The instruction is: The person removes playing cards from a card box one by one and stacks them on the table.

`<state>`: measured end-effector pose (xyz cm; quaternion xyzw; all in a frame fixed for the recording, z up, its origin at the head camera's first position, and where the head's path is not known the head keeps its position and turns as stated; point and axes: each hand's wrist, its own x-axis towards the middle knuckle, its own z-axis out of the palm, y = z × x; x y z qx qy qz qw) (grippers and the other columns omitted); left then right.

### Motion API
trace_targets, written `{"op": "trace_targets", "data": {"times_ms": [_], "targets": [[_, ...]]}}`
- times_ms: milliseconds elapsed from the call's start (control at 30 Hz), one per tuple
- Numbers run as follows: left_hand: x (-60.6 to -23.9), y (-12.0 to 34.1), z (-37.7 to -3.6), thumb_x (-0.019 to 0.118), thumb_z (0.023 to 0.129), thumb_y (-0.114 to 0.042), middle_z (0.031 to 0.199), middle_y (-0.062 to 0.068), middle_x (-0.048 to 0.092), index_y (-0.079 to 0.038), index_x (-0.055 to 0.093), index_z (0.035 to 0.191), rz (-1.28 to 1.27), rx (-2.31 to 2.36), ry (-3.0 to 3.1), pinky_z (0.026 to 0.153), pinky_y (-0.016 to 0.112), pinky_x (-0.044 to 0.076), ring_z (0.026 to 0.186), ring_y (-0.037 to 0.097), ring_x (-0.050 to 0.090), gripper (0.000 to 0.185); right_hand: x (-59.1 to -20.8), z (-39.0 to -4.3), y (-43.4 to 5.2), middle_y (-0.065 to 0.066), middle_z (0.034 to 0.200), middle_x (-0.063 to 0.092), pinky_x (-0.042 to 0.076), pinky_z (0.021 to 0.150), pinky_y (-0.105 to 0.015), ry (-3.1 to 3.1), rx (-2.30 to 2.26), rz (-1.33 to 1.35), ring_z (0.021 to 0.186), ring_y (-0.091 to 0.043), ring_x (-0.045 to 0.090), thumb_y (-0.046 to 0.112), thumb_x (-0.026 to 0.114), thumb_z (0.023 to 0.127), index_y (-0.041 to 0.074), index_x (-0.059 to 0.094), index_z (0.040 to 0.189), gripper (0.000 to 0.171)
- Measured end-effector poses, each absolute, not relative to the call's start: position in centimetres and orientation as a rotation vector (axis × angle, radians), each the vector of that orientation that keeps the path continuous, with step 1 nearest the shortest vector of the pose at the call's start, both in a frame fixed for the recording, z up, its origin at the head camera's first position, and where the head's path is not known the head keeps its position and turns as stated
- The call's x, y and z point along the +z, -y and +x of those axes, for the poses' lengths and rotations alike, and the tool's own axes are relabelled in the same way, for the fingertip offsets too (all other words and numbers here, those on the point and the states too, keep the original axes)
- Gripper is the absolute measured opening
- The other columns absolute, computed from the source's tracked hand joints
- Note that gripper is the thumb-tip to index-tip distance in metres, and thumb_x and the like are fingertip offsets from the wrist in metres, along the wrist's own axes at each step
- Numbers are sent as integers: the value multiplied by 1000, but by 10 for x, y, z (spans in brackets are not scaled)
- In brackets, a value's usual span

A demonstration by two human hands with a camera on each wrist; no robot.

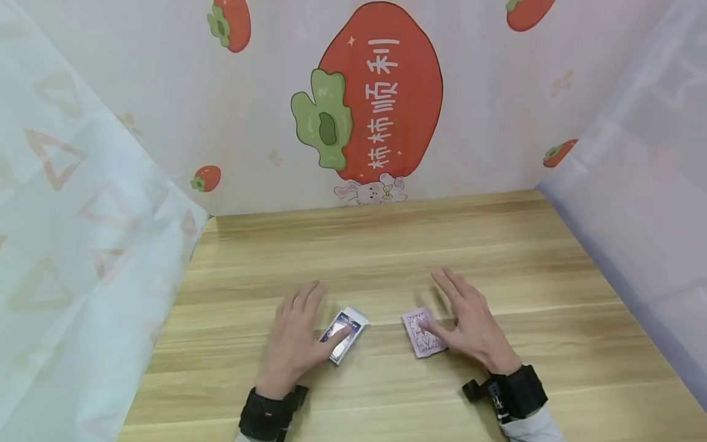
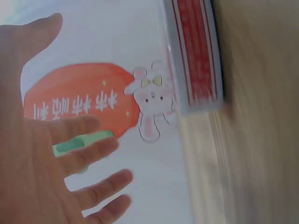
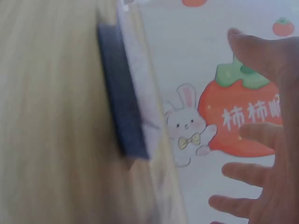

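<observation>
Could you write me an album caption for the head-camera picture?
An open left hand near a small box, an open right hand near a patterned card deck, over a wood-grain table.

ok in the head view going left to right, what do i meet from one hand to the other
Bare left hand, white rectangular box with dark purple-blue printed face, pale purple patterned rectangular card stack, bare right hand
</observation>
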<state>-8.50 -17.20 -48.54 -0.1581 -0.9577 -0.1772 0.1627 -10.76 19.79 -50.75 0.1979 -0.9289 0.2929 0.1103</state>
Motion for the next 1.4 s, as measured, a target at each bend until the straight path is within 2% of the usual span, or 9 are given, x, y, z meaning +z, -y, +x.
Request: {"op": "trace_targets", "data": {"times_ms": [100,267,433,600,733,800,967,1133,1400], "targets": [[-483,164,-81,71,84,-78,150,12,60,-11,57,152,-454,-492,2819,102,60,55,131,41,60,97,-504,-107,-192,-20,168,40,31,120,-74,2662,959,603,152,-46,40,44,85,86,13,45,162,92],[-485,152,-77,65,83,-86,146,16,61,-7,53,154,-433,-443,3030,94,54,60,122,41,63,107,-496,-108,-180,-13,157,55,42,119,-63,2575,1192,670,145,-36,51,26,82,94,7,55,154,68],[-489,145,-77,76,79,-78,136,18,64,-2,53,150,-398,-413,3127,84,47,61,110,35,64,107,-490,-109,-170,-8,146,65,50,115,-49,2529,1298,757,138,-29,60,17,79,98,9,63,146,52],[-492,141,-80,83,77,-72,123,14,65,-2,57,143,-401,-396,3128,72,42,60,99,30,64,100,-487,-111,-163,-6,140,68,52,112,-48,2510,1341,807,133,-26,64,17,78,99,11,65,143,46],[-494,139,-82,86,79,-65,122,13,66,-3,60,141,-398,-400,3122,73,44,60,100,31,65,91,-485,-114,-159,-8,137,70,55,106,-54,2503,1385,835,130,-24,65,19,76,101,13,66,141,42],[-494,138,-83,87,81,-59,125,13,66,-4,61,141,-402,-415,3118,75,44,60,100,31,66,86,-484,-116,-157,-8,134,71,57,101,-53,2505,1394,851,127,-24,67,19,75,101,14,67,140,40],[-490,136,-87,89,81,-48,128,9,67,-10,64,140,-476,-443,3076,74,40,58,100,25,65,75,-482,-121,-152,-5,125,74,62,86,-38,2492,1452,889,110,-22,71,15,73,102,12,70,134,32],[-483,132,-94,91,77,-47,129,5,67,-13,64,140,-620,-440,2974,76,39,60,104,24,65,77,-483,-123,-143,-8,114,76,64,77,-29,2468,1653,899,96,-16,73,12,74,101,8,75,125,25],[-480,128,-97,94,73,-38,126,4,72,-13,66,136,-815,-634,2769,81,32,59,103,20,65,74,-488,-114,-130,-12,110,77,66,84,-31,2451,1953,849,97,-20,75,1,75,97,2,77,115,18]]}}
